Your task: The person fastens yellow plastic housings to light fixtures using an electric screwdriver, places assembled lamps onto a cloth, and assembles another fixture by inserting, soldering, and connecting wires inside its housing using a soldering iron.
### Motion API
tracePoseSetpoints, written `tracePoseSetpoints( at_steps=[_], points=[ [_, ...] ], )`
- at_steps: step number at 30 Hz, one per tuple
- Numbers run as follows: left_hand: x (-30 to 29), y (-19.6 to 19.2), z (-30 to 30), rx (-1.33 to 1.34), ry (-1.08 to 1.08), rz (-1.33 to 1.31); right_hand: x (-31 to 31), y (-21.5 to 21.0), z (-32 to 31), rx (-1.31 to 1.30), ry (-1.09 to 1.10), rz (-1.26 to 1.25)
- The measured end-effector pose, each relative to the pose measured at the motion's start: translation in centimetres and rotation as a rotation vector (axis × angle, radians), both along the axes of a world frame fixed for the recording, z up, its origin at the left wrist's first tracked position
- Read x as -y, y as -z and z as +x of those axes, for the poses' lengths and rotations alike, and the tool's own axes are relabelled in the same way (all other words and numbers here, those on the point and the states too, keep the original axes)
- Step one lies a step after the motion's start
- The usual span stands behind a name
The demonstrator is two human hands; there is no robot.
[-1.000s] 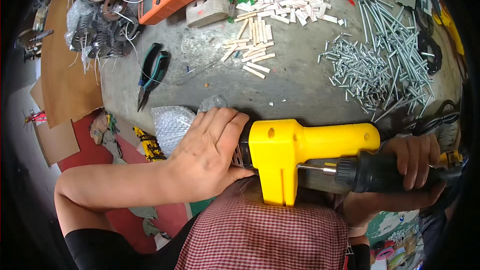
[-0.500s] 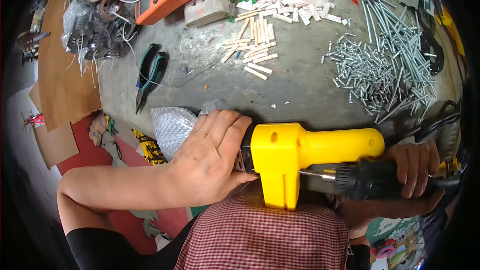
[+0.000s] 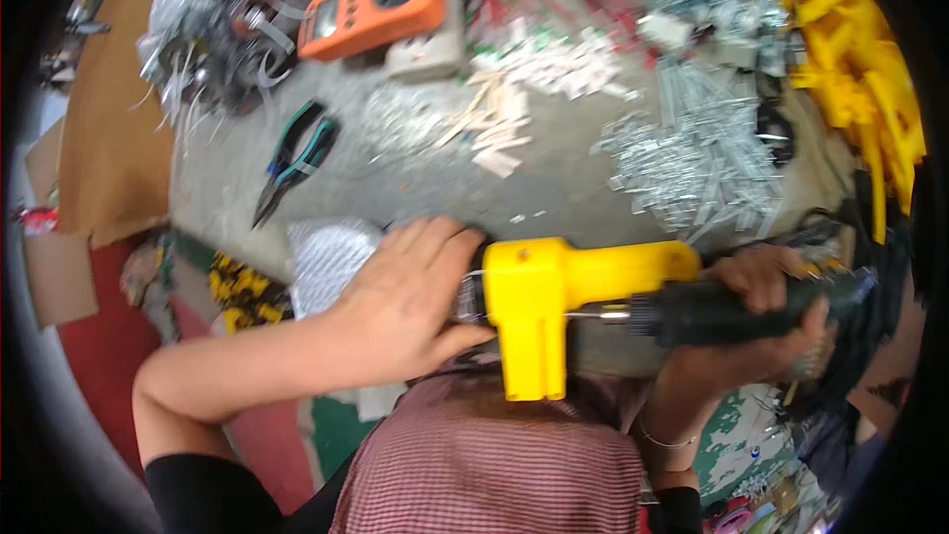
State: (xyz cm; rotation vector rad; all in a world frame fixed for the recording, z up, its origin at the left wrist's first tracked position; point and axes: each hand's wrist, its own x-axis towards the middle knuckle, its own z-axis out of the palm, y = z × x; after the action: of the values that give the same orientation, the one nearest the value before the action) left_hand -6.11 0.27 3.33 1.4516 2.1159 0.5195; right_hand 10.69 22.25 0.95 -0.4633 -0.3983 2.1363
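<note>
My left hand (image 3: 410, 282) is wrapped round the dark left end of a yellow plastic pistol-shaped tool housing (image 3: 529, 282). The housing lies sideways over my lap at the bench's near edge, its handle pointing right. In my right hand (image 3: 759, 277) is a black electric screwdriver (image 3: 692, 316), held level below the handle. Its metal bit (image 3: 598, 315) points left and meets the right side of the housing's lower block; the screw itself cannot be made out. Bubble wrap (image 3: 331, 252) sits beyond my left wrist.
On the grey bench (image 3: 435, 193) lie teal-handled pliers (image 3: 301, 153), a heap of screws (image 3: 682, 163), pale strips (image 3: 494, 124) and an orange meter (image 3: 376, 8). Wired metal parts (image 3: 222, 49) crowd the far left. Yellow plastic pieces (image 3: 850, 49) are piled at the far right.
The whole view has shifted and blurred, bringing the yellow pile at the right into sight. Housing and screwdriver appear slightly further left in the picture; both hands keep their grip.
</note>
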Motion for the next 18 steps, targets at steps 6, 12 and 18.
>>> tracePoseSetpoints(
  at_steps=[6, 12, 18],
  points=[
    [4.8, -1.1, 0.9, -0.405, -0.163, -0.096, -6.9, -4.0, 5.4, 0.527, 0.129, 0.227],
    [5.2, -0.6, 1.3, -0.357, -0.13, -0.109, -15.0, -0.2, 14.9, 1.799, 0.322, 1.122],
    [6.0, 0.8, 3.1, -0.345, -0.128, -0.043, -14.7, -3.9, 7.9, 2.06, -0.092, 1.495]
  ],
)
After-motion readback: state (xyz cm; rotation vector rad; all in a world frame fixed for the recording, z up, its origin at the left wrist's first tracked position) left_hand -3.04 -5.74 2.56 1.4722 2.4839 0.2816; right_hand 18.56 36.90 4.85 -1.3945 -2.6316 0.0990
